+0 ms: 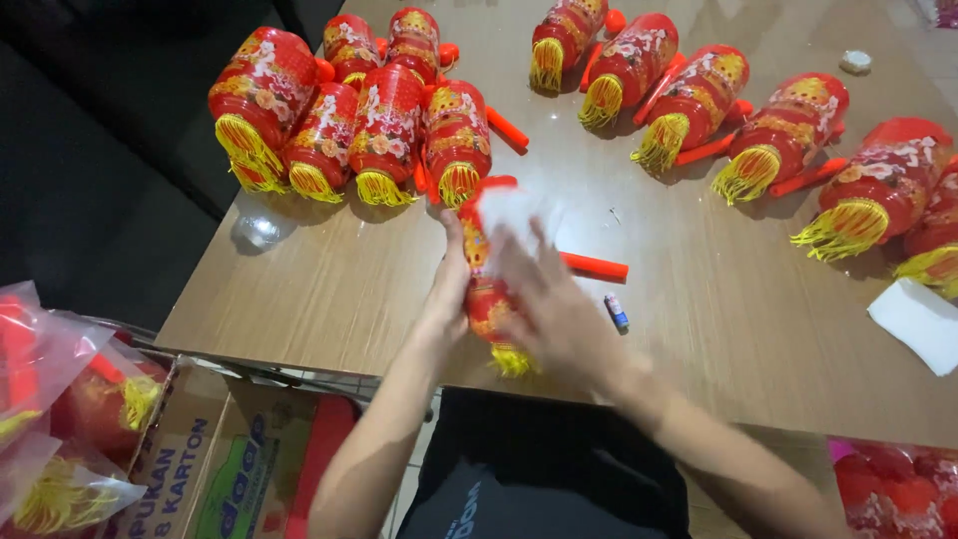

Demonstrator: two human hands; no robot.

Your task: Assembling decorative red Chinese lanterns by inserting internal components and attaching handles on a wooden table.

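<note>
Gripping one collapsed red paper lantern (487, 299), left hand (446, 299) and right hand (559, 309) clasp it; about a dozen finished lanterns (384, 130) lie on the wooden table (329, 289); more wait bagged (60, 419).

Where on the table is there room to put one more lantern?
Bare wood lies on the table left of the left hand, and between the red stick and the white tissue. The far edge is packed with red lanterns.

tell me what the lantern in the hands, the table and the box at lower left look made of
Lantern: seemingly thin glossy red plastic or foil with printed gold pattern; it glints, though blurred. Its fringe looks like yellow thread. Table: wood-grain laminate, semi-gloss, reflecting the lanterns. Box: brown cardboard, matte, with folded flaps.
</note>
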